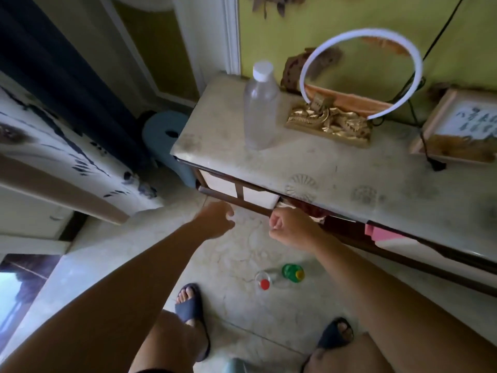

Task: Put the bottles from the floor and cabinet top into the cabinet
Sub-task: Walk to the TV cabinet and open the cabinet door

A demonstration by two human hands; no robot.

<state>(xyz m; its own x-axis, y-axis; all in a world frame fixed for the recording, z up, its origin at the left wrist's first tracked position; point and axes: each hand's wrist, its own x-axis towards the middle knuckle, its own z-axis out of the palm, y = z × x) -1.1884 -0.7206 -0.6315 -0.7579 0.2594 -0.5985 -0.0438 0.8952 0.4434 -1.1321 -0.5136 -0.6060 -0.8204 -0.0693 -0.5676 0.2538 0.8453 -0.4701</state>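
Observation:
A clear empty bottle (260,106) with a white cap stands upright on the pale cabinet top (336,168), near its left end. On the floor below stand two more bottles, seen from above: a clear one with a red cap (264,282) and a green one with a yellow cap (293,273). My left hand (215,220) hovers just below the cabinet's brown-framed front (236,192), fingers curled, holding nothing. My right hand (289,227) is fisted at the front edge beside it; whether it grips the edge is hidden.
A gold ornament with a white ring (330,125) and a framed picture (457,127) sit on the cabinet top, with a black cord (427,149) trailing across. A blue stool (164,138) stands left of the cabinet. My sandalled feet (192,313) are close to the floor bottles.

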